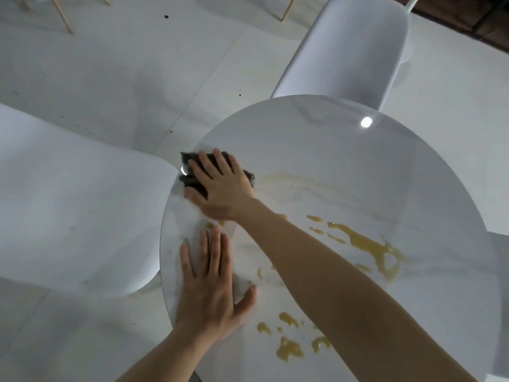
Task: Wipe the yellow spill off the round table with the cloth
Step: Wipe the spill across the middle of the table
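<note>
The round white table (344, 150) carries a yellow spill (369, 245) in streaks and blobs across its middle, with more blobs near the front edge and a pale smear beside the cloth. A dark grey cloth (190, 172) lies at the table's far left edge. My right hand (220, 186) presses flat on the cloth with fingers spread, covering most of it. My left hand (212, 282) rests flat on the bare tabletop near the left rim, fingers apart, holding nothing.
A white chair (349, 48) stands behind the table and another white chair (68, 194) sits close to its left edge. A third white seat edge (501, 271) shows at the right. Wooden chair legs (63, 15) stand on the pale tiled floor further back.
</note>
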A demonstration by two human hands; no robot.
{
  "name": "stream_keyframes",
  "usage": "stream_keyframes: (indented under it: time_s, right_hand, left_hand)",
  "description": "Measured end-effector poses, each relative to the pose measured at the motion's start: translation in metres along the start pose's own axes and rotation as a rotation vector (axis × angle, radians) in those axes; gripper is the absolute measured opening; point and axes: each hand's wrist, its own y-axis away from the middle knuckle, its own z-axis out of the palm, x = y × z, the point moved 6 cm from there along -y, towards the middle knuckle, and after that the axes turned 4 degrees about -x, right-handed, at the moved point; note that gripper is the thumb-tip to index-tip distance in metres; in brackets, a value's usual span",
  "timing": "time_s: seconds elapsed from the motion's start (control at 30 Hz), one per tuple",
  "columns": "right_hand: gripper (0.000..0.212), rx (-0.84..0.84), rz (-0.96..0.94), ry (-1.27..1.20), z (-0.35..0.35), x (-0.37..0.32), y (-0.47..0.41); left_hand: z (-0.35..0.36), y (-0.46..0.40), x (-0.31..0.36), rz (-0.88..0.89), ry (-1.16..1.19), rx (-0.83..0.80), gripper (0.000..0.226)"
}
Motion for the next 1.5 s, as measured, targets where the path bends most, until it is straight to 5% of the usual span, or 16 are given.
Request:
stream_keyframes:
  time_s: [0.23,0.43,1.07,1.27,1.5]
  right_hand:
    - [0.051,-0.021,-0.193,0.088,0.014,-0.014,0.045]
    - [0.050,-0.032,-0.107,0.059,0.017,0.016,0.076]
    - [0.064,0.067,1.002,-0.213,0.047,0.299,0.314]
    - [0.066,0.089,1.029,-0.234,0.025,0.301,0.262]
    - [0.064,0.109,0.638,-0.134,-0.013,0.223,0.108]
  left_hand:
    - [0.003,-0.002,-0.002,0.009,-0.005,-0.046,0.103]
    - [0.008,-0.005,-0.004,0.023,-0.008,-0.026,0.102]
    - [0.010,-0.005,-0.005,0.038,-0.030,0.026,0.102]
    - [0.010,-0.004,-0.004,0.032,-0.018,0.041,0.103]
    - [0.010,-0.005,-0.005,0.015,-0.005,0.033,0.106]
